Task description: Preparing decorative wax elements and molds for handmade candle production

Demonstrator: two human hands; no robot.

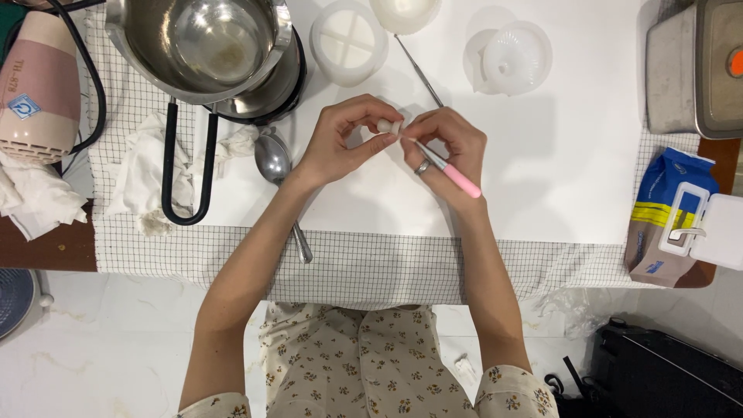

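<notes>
Blue-yellow-brown wipes pack (658, 217), white flip lid, right table edge; blue label (24, 106) on pink dryer, far left.

Both hands (398, 139) pinch a small white piece (388, 125); right grips pink-handled tool (451, 173).

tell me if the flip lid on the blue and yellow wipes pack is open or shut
Open: the white flip lid stands swung off the blue and yellow wipes pack, baring the opening frame beneath.
</notes>
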